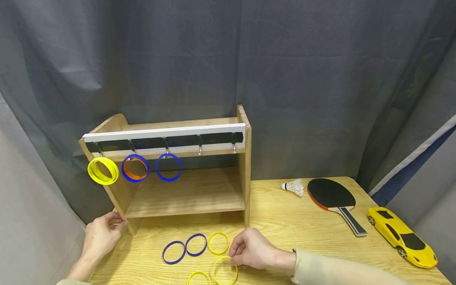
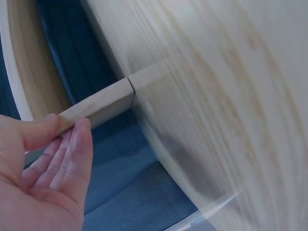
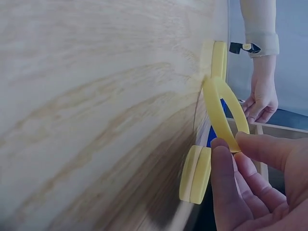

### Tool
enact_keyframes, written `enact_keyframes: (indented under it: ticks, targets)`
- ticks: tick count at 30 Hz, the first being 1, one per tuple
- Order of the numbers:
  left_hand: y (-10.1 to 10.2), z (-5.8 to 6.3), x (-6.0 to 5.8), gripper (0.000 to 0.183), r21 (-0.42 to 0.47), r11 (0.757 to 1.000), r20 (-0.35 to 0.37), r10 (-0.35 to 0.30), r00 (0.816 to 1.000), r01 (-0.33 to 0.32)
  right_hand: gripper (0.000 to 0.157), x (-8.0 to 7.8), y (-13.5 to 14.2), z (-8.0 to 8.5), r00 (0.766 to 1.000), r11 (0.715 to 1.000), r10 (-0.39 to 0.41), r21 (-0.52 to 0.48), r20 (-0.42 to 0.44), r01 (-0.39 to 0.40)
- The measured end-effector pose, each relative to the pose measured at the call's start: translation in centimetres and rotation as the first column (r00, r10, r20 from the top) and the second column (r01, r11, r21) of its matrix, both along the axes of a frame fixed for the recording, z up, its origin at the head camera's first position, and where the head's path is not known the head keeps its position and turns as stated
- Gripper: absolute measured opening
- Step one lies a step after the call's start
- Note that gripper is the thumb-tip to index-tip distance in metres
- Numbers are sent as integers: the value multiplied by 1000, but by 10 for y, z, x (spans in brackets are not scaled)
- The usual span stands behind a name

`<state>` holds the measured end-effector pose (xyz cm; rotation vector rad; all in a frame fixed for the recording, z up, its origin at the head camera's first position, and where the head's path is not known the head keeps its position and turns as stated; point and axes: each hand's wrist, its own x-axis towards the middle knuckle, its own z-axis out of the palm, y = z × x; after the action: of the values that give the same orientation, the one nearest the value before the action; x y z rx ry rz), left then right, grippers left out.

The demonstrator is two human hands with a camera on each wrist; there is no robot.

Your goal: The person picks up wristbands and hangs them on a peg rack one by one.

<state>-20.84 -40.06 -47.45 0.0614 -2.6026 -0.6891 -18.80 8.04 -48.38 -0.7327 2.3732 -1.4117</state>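
My left hand [image 1: 101,235] pinches the lower front edge of the wooden rack's left side panel [image 2: 101,103] between thumb and fingers. My right hand [image 1: 254,249] pinches a yellow wristband [image 3: 216,113], which is tilted up from the table in the right wrist view. Behind it lies another yellow wristband [image 1: 208,243], and a third [image 1: 198,272] is cut off at the bottom edge of the head view. Two dark blue wristbands [image 1: 163,253] lie to the left, touching or almost touching.
The rack [image 1: 185,194] has a row of hooks. Yellow wristbands [image 1: 93,174] hang leftmost, then a blue [image 1: 124,174] with an orange [image 1: 134,176], then one blue [image 1: 169,180]. Two right hooks [image 1: 200,150] are bare. Rightward lie a shuttlecock [image 1: 294,187], table tennis bat [image 1: 331,192] and toy car [image 1: 402,237].
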Motion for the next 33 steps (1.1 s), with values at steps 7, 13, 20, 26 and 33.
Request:
enact_keyframes:
  ticks: [7,13,20,26,33]
  targets:
    - [-1,0,-1,11,9,1000,18,3,1000,-3,12,1,3,4,1000,1000,13,-22,-9,-13]
    - [-2,-2,-1,12,9,1000,14,6,1000,-6,12,-1,3,9,999,997,34,-69,-7,-35]
    - [-1,-2,-1,13,11,1000,8,15,1000,-15,11,-2,1,19,999,993,39,-113,-17,-41]
    - [-1,-1,0,14,19,1000,19,6,1000,-7,13,-4,0,27,1000,989,28,-144,-14,-29]
    - [-1,-1,0,14,18,1000,23,-3,1000,3,14,-4,-1,38,999,982,38,-188,14,-35]
